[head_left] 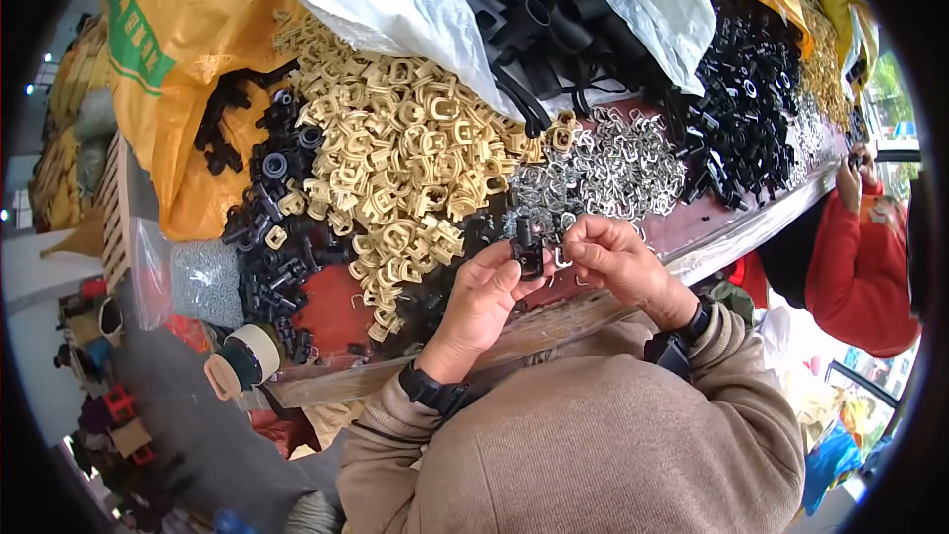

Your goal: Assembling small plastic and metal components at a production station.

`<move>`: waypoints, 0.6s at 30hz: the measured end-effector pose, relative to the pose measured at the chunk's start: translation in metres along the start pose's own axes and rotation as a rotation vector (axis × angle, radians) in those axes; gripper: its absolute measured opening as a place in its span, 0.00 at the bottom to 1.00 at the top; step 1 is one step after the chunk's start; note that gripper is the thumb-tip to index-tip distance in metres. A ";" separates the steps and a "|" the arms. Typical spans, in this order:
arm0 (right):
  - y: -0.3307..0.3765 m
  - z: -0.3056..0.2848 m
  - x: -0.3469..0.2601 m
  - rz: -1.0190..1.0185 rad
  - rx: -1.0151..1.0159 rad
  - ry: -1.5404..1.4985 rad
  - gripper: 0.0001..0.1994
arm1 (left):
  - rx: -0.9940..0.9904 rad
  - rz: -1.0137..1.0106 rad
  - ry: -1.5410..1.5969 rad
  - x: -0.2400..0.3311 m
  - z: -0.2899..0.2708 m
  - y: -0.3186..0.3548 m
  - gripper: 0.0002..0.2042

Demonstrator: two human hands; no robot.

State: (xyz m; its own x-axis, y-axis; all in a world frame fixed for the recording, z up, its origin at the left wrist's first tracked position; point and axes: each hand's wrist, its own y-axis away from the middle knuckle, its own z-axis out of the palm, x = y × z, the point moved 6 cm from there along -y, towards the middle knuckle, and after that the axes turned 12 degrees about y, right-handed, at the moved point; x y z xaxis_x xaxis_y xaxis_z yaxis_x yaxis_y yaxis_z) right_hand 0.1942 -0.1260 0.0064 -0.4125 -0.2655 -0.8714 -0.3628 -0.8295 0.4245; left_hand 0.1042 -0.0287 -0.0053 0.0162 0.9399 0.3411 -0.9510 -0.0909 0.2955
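Note:
Between the thumb and fingers of my left hand (pixel 481 299) is a small black plastic part (pixel 527 249), held upright over the table's front edge. My right hand (pixel 618 262) is close beside it, thumb and forefinger pinched on a small metal clip (pixel 561 257) that is mostly hidden. Just beyond my hands lies a heap of bent silvery metal clips (pixel 633 163). A big pile of cream plastic pieces (pixel 405 138) spreads to the left of it.
Black plastic parts (pixel 277 188) lie at the left, more black parts (pixel 746 89) at the right. A white sack (pixel 395 5) holds black tubular pieces (pixel 563 15). A tape roll (pixel 247 356) sits at the left corner. Another person in red (pixel 860 277) works at far right.

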 end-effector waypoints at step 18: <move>0.014 0.022 -0.021 -0.273 0.078 0.210 0.06 | -0.074 0.034 0.069 -0.003 0.009 0.010 0.15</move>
State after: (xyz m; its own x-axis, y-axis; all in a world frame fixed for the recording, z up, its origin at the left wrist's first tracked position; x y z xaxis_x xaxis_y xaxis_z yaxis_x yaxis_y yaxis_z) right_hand 0.1794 -0.1211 0.0361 -0.1136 -0.1415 -0.9834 -0.5021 -0.8459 0.1797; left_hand 0.0975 -0.0350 0.0052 -0.0348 0.9572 0.2872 -0.9710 -0.1004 0.2169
